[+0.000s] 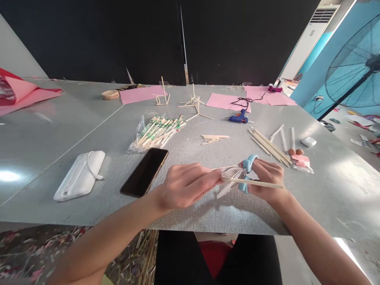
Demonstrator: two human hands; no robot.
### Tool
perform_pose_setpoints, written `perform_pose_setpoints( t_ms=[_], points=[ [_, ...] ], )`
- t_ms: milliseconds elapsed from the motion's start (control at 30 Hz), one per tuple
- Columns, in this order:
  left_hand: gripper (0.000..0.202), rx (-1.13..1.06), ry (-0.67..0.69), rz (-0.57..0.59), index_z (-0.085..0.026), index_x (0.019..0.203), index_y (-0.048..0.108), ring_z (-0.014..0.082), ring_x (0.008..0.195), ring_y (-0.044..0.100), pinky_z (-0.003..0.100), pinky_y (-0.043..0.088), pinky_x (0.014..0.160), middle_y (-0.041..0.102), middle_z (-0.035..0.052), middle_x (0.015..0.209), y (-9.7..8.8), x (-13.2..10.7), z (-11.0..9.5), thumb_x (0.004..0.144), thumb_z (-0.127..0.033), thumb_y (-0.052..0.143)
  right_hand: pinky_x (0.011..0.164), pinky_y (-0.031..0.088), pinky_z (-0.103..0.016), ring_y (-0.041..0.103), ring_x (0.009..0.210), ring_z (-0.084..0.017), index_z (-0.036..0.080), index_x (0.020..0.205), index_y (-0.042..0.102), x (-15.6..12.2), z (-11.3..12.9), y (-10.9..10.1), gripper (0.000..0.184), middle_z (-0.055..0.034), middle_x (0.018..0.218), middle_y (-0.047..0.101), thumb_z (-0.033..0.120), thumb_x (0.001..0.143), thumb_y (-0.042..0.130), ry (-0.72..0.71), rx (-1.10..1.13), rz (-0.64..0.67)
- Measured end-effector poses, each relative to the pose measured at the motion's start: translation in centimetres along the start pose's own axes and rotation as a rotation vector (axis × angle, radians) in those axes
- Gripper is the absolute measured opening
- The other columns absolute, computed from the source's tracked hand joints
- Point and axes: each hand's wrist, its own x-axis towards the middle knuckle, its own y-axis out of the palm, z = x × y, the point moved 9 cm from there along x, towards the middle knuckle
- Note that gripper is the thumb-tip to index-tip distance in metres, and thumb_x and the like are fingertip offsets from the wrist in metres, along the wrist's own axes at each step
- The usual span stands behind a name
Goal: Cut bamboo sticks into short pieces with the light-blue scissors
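Note:
My left hand (191, 184) is closed, its fingertips pinching a thin wooden stick (258, 183) whose free end reaches across in front of my right wrist. My right hand (268, 178) grips scissors (248, 163) by their light blue handles. The blades point left toward my left fingertips, beside the stick; whether they touch it I cannot tell. A clear plastic strip (226, 190) slants down below the blades, and what holds it is unclear. Beyond my hands, several short cut sticks (213, 138) lie on the grey table (190, 152).
A bag of wrapped chopsticks (160, 131), a phone (145, 171) and a white power bank (79, 174) lie left. Stick frames (197, 109) stand at the back near a blue glue gun (238, 117). Long sticks (268, 145) and glue sticks (282, 136) lie right.

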Motion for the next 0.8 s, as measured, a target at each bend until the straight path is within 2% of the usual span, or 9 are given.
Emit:
perform_pose_setpoints(
  t_ms=[100, 200, 333, 433, 533, 633, 800],
  points=[
    [0.008, 0.110, 0.092, 0.042, -0.013, 0.106, 0.069, 0.0121, 0.059, 0.064, 0.026, 0.051, 0.056, 0.074, 0.0018, 0.074, -0.1, 0.0, -0.5, 0.108, -0.012, 0.061, 0.049, 0.040, -0.029, 0.057, 0.052, -0.014, 0.022, 0.087, 0.062, 0.3, 0.4, 0.1, 0.026, -0.0010, 0.065, 0.065, 0.031, 0.109, 0.049, -0.021, 0.008, 0.024],
    [0.008, 0.139, 0.140, 0.071, -0.013, 0.109, 0.069, 0.0119, 0.056, 0.060, 0.026, 0.049, 0.055, 0.068, -0.0011, 0.068, -0.2, -0.2, -0.8, 0.108, -0.012, 0.062, 0.049, 0.040, -0.028, 0.054, 0.050, -0.014, 0.022, 0.085, 0.061, 0.3, 0.6, 0.4, 0.025, 0.0004, 0.063, 0.063, 0.027, 0.106, 0.048, -0.032, 0.021, 0.058],
    [0.009, 0.111, 0.109, 0.090, -0.013, 0.109, 0.069, 0.0112, 0.053, 0.055, 0.026, 0.042, 0.050, 0.062, -0.0024, 0.065, 0.0, -0.4, -0.3, 0.109, -0.015, 0.061, 0.047, 0.039, -0.027, 0.052, 0.049, -0.013, 0.022, 0.085, 0.061, 0.4, 0.4, 0.5, 0.018, 0.0017, 0.061, 0.061, 0.021, 0.100, 0.051, -0.027, 0.028, 0.067],
    [0.011, 0.058, 0.082, 0.115, -0.014, 0.110, 0.068, 0.0111, 0.051, 0.054, 0.027, 0.034, 0.046, 0.059, -0.0034, 0.065, 0.3, -0.4, 0.1, 0.110, -0.015, 0.056, 0.047, 0.039, -0.027, 0.054, 0.050, -0.013, 0.023, 0.082, 0.059, 0.4, 0.0, 0.4, 0.018, 0.0021, 0.062, 0.062, 0.023, 0.100, 0.055, -0.038, 0.012, 0.055],
    [0.014, -0.047, 0.045, 0.190, -0.016, 0.115, 0.066, 0.0108, 0.051, 0.053, 0.027, 0.035, 0.047, 0.062, -0.0037, 0.068, 0.6, -0.5, 0.3, 0.112, -0.016, 0.053, 0.049, 0.039, -0.028, 0.055, 0.053, -0.014, 0.023, 0.082, 0.060, 0.2, -0.3, 0.5, 0.019, 0.0015, 0.064, 0.062, 0.026, 0.101, 0.058, -0.061, 0.011, 0.079],
    [0.017, -0.192, -0.015, 0.272, -0.015, 0.122, 0.064, 0.0107, 0.051, 0.053, 0.027, 0.036, 0.049, 0.064, -0.0033, 0.070, 0.8, -0.4, 0.3, 0.113, -0.017, 0.051, 0.051, 0.040, -0.029, 0.052, 0.054, -0.014, 0.023, 0.084, 0.063, -0.2, -0.6, 0.6, 0.015, 0.0022, 0.064, 0.060, 0.020, 0.097, 0.059, -0.055, 0.034, 0.096],
    [0.023, -0.610, -0.148, 0.360, -0.016, 0.120, 0.069, 0.0104, 0.050, 0.057, 0.027, 0.037, 0.047, 0.065, -0.0021, 0.066, 1.2, 0.2, 0.0, 0.114, -0.020, 0.047, 0.051, 0.039, -0.031, 0.046, 0.052, -0.015, 0.025, 0.076, 0.061, -0.9, -0.4, 1.3, 0.020, 0.0025, 0.060, 0.056, 0.017, 0.094, 0.058, -0.057, 0.070, 0.169]
  ],
)
